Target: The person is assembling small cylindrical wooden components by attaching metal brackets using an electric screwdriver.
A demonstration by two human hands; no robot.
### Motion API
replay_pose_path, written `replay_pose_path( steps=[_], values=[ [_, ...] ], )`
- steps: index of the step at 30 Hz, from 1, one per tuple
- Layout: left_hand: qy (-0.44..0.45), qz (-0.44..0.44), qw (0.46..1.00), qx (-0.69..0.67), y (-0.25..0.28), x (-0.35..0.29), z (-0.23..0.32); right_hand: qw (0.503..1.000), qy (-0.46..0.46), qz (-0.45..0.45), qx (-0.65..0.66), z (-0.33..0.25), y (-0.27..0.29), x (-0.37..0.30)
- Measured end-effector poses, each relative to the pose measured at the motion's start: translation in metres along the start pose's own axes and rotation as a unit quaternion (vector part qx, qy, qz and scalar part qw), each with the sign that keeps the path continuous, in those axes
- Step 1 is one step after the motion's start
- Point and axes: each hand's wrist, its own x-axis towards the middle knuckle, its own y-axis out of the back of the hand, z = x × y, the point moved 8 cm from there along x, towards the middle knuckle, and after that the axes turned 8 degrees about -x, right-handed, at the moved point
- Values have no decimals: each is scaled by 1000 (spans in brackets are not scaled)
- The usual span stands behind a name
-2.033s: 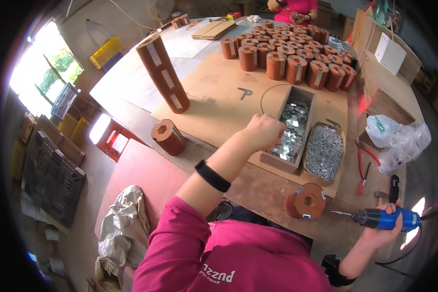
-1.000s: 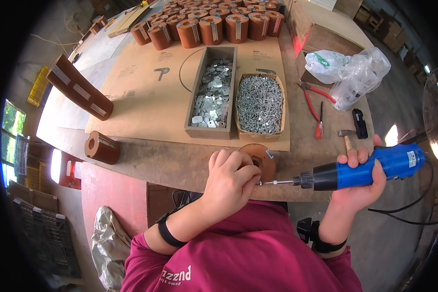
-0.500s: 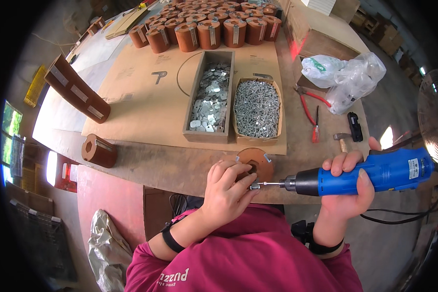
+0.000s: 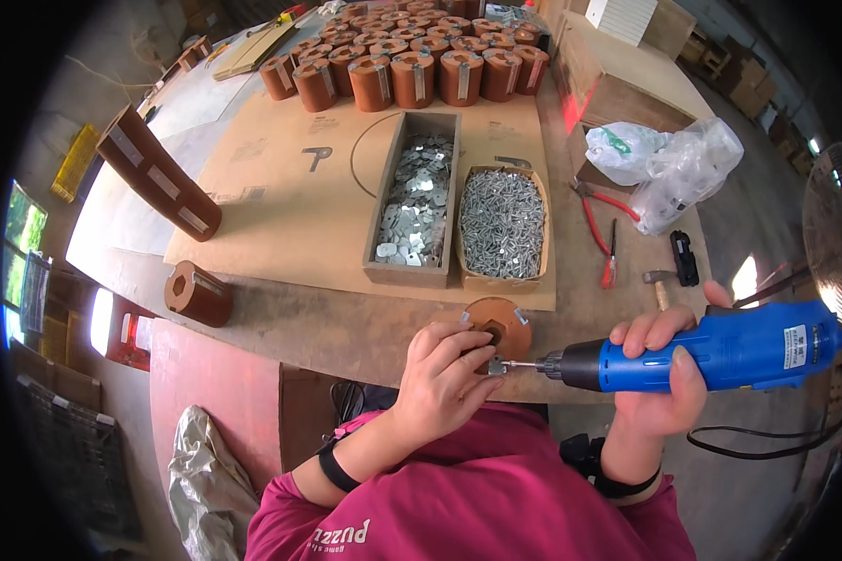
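My right hand (image 4: 653, 408) is wrapped round a blue electric screwdriver (image 4: 744, 348), held level with its bit pointing left. The bit's tip meets a small metal plate (image 4: 498, 366) at the near side of a brown cylinder (image 4: 517, 327) with a hexagonal hole, standing at the table's front edge. My left hand (image 4: 440, 383) is closed at the plate, pinching it between fingertips and thumb; the fingers cover part of the cylinder. Whether a screw sits on the bit is too small to tell.
Beyond the cylinder stand a long box of flat metal plates (image 4: 372, 252) and a carton of screws (image 4: 503, 224). Many brown cylinders (image 4: 412, 79) fill the back. At right lie red pliers (image 4: 593, 220), a screwdriver (image 4: 610, 266), a hammer (image 4: 660, 290) and plastic bags (image 4: 674, 173). A cylinder stack (image 4: 159, 178) leans at left.
The whole view has shifted, so the table appears slightly lower. The driver's front end has dipped a little and sits closer to the plate. Both hands keep their hold.
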Motion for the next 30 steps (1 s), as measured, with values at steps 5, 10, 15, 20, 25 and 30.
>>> replay_pose_path(
  steps=[5, 10, 15, 20, 25, 30],
  values=[
    [-15, -2, 1000, -10, 1, 1, -2, 1000, -8, 11, -11, -2, -5, 1],
    [-22, 4, 1000, -1, 0, 1, -1, 995, 30, -71, -68, -7, -18, 2],
    [-18, 7, 1000, 1, 1, 0, -2, 992, 22, -66, -105, -9, -27, 0],
    [-11, 11, 1000, 0, 0, -1, -1, 989, 19, -71, -128, -8, -35, -3],
    [-3, 17, 1000, -7, -1, -3, -2, 990, 21, -70, -117, -5, -39, -5],
    [-2, 20, 1000, -23, -2, -2, -2, 987, 26, -127, -94, -4, -42, -5]
  ],
)
